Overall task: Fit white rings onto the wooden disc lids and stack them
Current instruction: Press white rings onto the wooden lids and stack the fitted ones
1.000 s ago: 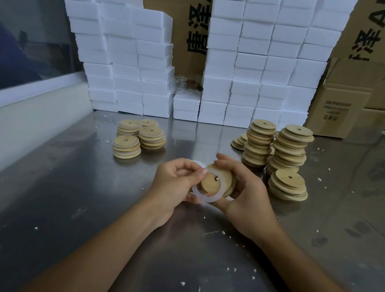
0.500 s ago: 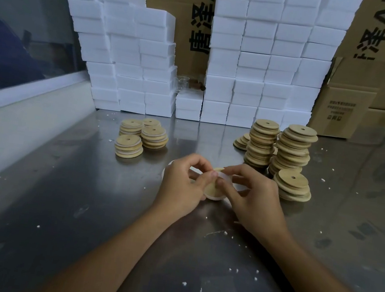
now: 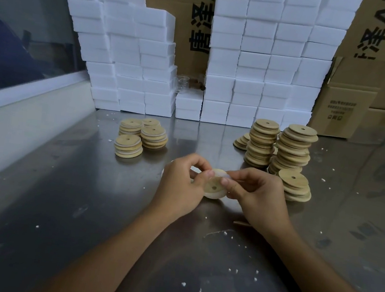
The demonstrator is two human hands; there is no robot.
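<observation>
Packing workshop: steel bench point(image 3: 57, 201), stacked cardboard cartons point(image 3: 343, 111), white foam blocks point(image 3: 253, 63).

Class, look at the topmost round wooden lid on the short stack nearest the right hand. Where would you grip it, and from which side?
Probably pinch the topmost round wooden lid at opposite rim edges, coming from above: it lies flat, its overhanging rim is exposed, and taller stacks stand close behind.

My steel table point(image 3: 57, 201); behind it white foam blocks point(image 3: 259, 56), cardboard boxes point(image 3: 345, 109); window point(image 3: 19, 25) to its left.
</observation>
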